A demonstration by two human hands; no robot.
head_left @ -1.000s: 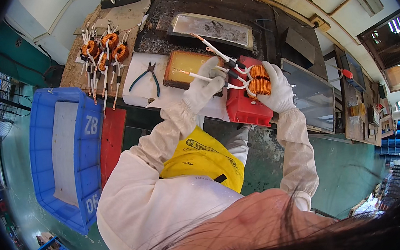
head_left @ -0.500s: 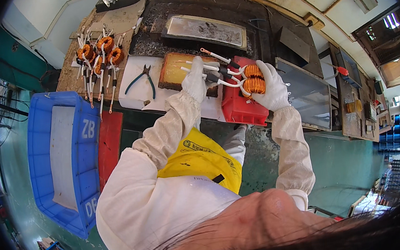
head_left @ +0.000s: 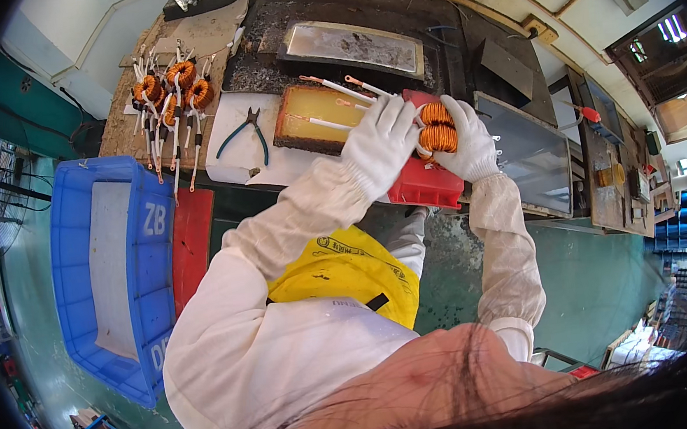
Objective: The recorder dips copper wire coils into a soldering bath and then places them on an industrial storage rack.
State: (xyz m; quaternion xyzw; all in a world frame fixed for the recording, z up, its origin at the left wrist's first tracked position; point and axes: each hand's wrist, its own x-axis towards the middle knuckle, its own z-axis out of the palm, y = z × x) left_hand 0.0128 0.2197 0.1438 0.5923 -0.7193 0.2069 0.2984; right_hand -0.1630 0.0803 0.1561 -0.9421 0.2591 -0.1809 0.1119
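Note:
Both my hands wear white gloves and meet over a red tray [head_left: 428,186] at the bench edge. My right hand [head_left: 469,144] grips an orange wound coil [head_left: 437,127] with white sleeved leads. My left hand [head_left: 378,141] rests against the same coil and holds its long white leads [head_left: 335,87], which stick out to the left over a shallow yellow-brown tray [head_left: 309,118].
Several more orange coils [head_left: 170,90] lie at the bench's left end, with blue-handled pliers [head_left: 245,133] on a white sheet. A blue crate [head_left: 109,270] and a red bin [head_left: 189,246] stand to my left. A metal tray [head_left: 352,44] and grey box [head_left: 519,152] sit behind.
My hands and the coil have stayed over the red tray; my left hand has closed in over the coil's leads, and my head view has shifted slightly.

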